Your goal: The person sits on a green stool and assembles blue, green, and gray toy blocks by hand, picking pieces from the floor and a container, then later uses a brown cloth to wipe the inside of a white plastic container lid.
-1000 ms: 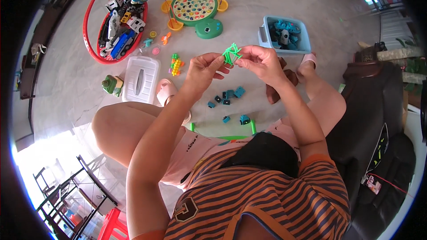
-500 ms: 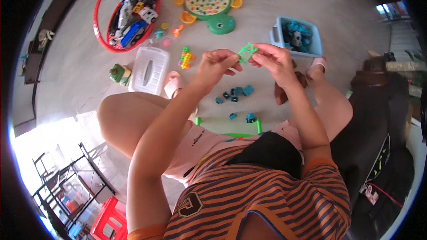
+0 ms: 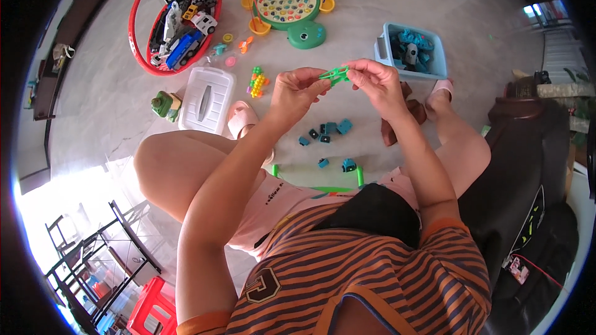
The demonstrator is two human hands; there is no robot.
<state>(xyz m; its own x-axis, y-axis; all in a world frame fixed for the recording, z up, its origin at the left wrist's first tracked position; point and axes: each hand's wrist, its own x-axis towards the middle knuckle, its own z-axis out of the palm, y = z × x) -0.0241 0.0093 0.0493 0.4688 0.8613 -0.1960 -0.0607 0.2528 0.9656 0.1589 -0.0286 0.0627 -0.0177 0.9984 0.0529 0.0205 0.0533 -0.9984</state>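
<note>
A small bright green plastic piece with an open frame [image 3: 336,75] is held up between my two hands, above the floor. My left hand [image 3: 297,91] pinches its left end with thumb and fingertips. The fingers of my right hand [image 3: 377,85] close on its right end. Beneath the hands, several small teal blocks [image 3: 329,128] lie loose on the floor. Nearer to me are two more teal pieces, one of them the larger block [image 3: 349,165]. A cluster of yellow, green and orange beads [image 3: 258,83] rests to the left of my left hand.
A red basket [image 3: 132,31] of toy vehicles stands at the far left, beside a white lid [image 3: 208,100] and a green toy [image 3: 165,106]. Farther off sits a green turtle fishing game [image 3: 307,36]. A blue bin [image 3: 419,75] with teal parts is at the right, near a dark sofa [image 3: 515,155].
The green piece has turned in my fingers and now lies flatter. Both hands stay close to where they were, still gripping it.
</note>
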